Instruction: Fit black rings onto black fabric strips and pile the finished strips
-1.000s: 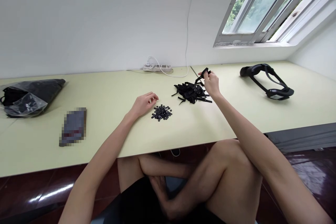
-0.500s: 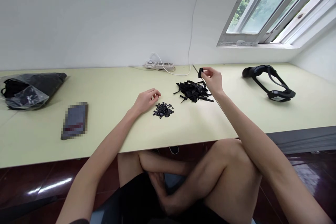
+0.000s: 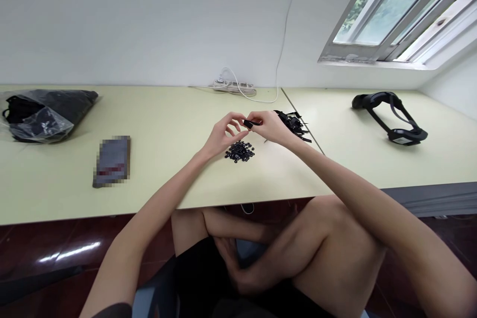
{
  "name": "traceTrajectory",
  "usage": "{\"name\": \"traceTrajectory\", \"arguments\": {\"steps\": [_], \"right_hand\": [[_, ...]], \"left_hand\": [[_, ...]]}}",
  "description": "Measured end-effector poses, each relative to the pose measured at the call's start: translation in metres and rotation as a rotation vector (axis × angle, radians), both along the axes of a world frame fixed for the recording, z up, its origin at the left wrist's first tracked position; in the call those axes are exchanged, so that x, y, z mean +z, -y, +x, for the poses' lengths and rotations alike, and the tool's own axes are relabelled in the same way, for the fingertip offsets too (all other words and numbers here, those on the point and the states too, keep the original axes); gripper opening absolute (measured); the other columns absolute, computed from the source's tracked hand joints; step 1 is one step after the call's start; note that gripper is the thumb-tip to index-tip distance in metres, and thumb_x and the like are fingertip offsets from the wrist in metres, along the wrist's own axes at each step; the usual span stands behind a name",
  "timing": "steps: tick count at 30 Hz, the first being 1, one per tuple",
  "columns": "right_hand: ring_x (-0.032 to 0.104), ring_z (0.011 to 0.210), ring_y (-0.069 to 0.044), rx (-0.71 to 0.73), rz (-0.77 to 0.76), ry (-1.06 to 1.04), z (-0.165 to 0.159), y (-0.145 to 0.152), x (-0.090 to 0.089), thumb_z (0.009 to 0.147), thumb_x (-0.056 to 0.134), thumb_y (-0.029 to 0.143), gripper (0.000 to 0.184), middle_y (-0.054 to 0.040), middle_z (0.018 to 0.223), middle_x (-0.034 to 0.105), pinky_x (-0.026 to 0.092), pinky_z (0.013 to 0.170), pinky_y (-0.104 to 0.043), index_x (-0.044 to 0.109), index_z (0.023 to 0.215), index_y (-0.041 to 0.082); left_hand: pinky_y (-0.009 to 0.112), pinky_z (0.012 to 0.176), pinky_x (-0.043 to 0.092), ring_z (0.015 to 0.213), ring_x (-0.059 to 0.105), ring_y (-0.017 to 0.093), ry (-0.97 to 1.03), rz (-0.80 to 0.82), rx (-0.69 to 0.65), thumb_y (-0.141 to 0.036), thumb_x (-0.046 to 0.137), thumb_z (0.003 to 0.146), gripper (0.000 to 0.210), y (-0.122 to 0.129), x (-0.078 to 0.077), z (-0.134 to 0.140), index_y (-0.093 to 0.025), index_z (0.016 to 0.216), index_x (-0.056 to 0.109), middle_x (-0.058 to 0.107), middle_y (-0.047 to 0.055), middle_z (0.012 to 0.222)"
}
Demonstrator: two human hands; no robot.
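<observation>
Over a pale yellow-green tabletop (image 3: 156, 124), a person's two bare hands were close together. The right hand (image 3: 271, 125) was closed in a pinch on a short, flat black strip (image 3: 252, 123), held up between both hands' fingertips. The left hand (image 3: 219, 136) was half open, its fingers curved and thumb apart; whether its fingertips gripped the strip could not be told. Just below it sat a loose heap of small, round black rings (image 3: 239, 153). A tangled pile of thin black strips (image 3: 292, 123) lay partly hidden behind the right hand.
</observation>
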State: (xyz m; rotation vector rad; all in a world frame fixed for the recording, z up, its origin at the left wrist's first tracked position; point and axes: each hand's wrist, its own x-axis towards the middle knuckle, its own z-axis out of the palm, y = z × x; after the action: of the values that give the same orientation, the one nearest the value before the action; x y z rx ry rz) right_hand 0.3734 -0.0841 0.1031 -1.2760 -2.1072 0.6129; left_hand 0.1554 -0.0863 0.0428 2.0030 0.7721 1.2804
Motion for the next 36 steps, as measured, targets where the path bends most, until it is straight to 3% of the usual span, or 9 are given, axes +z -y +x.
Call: {"name": "traceTrajectory", "arguments": {"steps": [4,7,9,11,15,18,21,28,36], "right_hand": [[0.055,0.073,-0.018,0.055,0.025,0.153,0.002,0.001,0.011,0.095,0.067,0.022,0.011,-0.0009,0.081,0.071,0.036,0.07,-0.033,0.071,0.085,0.024],[0.054,0.072,-0.018,0.051,0.001,0.173,0.006,0.009,0.013,0.095,0.066,0.02,0.013,-0.0005,0.08,0.069,0.036,0.069,-0.033,0.068,0.083,0.024],[0.05,0.07,-0.017,0.019,0.022,0.176,0.009,0.016,0.008,0.093,0.067,0.019,0.017,0.0008,0.075,0.064,0.034,0.068,-0.034,0.063,0.077,0.024],[0.049,0.07,-0.017,0.007,0.04,0.164,0.011,0.023,0.0,0.091,0.067,0.02,0.016,0.0015,0.072,0.062,0.032,0.068,-0.033,0.062,0.075,0.024],[0.055,0.07,-0.018,0.081,-0.021,0.068,0.014,0.027,-0.012,0.097,0.063,0.036,0.02,-0.0009,0.075,0.07,0.036,0.069,-0.034,0.068,0.082,0.023],[0.068,0.079,-0.021,0.168,-0.105,-0.017,0.014,0.019,-0.018,0.101,0.065,0.049,0.031,-0.0049,0.085,0.079,0.046,0.078,-0.035,0.073,0.088,0.023],[0.07,0.081,-0.022,0.175,-0.145,-0.054,0.014,0.01,-0.025,0.103,0.063,0.055,0.036,-0.0054,0.088,0.08,0.049,0.08,-0.036,0.075,0.093,0.023],[0.07,0.082,-0.023,0.184,-0.168,-0.121,0.025,-0.005,-0.05,0.102,0.066,0.057,0.037,-0.0061,0.088,0.081,0.05,0.081,-0.037,0.077,0.096,0.022],[0.069,0.083,-0.021,0.342,-0.128,-0.01,0.057,-0.014,-0.073,0.097,0.08,0.049,0.026,-0.0056,0.093,0.078,0.053,0.079,-0.037,0.083,0.102,0.023]], "left_hand": [[0.026,0.076,0.057,0.099,0.074,0.018,0.033,-0.063,0.003,-0.051,0.081,0.102,0.032,0.0,0.004,-0.003,-0.024,0.115,0.07,0.076,0.005,0.114],[0.027,0.08,0.057,0.103,0.074,0.018,0.004,-0.11,-0.111,-0.049,0.084,0.1,0.036,0.001,0.005,-0.003,-0.026,0.124,0.071,0.076,0.004,0.117],[0.027,0.081,0.057,0.101,0.073,0.018,-0.025,-0.131,-0.198,-0.046,0.089,0.096,0.046,0.002,0.005,-0.002,-0.028,0.132,0.069,0.075,0.004,0.119],[0.027,0.08,0.055,0.099,0.072,0.017,-0.045,-0.133,-0.236,-0.046,0.09,0.094,0.043,0.002,0.003,0.0,-0.027,0.128,0.07,0.074,0.004,0.116],[0.027,0.078,0.052,0.101,0.072,0.02,-0.043,-0.183,-0.255,-0.051,0.083,0.099,0.035,0.002,0.0,0.0,-0.023,0.113,0.069,0.076,0.006,0.111],[0.029,0.079,0.054,0.099,0.072,0.021,-0.004,-0.248,-0.208,-0.055,0.078,0.103,0.036,0.003,-0.001,-0.005,-0.022,0.108,0.066,0.075,0.006,0.105],[0.03,0.079,0.057,0.096,0.073,0.021,0.034,-0.279,-0.106,-0.058,0.081,0.099,0.039,0.004,-0.003,-0.009,-0.021,0.102,0.067,0.074,0.006,0.102],[0.035,0.086,0.062,0.091,0.08,0.022,0.08,-0.449,0.029,-0.041,0.081,0.097,0.027,0.002,-0.016,-0.007,-0.02,0.112,0.075,0.086,0.009,0.099],[0.035,0.079,0.067,0.085,0.08,0.021,0.056,-0.45,0.176,-0.042,0.089,0.09,0.025,-0.001,-0.01,-0.009,-0.02,0.095,0.079,0.085,0.009,0.093]]}}
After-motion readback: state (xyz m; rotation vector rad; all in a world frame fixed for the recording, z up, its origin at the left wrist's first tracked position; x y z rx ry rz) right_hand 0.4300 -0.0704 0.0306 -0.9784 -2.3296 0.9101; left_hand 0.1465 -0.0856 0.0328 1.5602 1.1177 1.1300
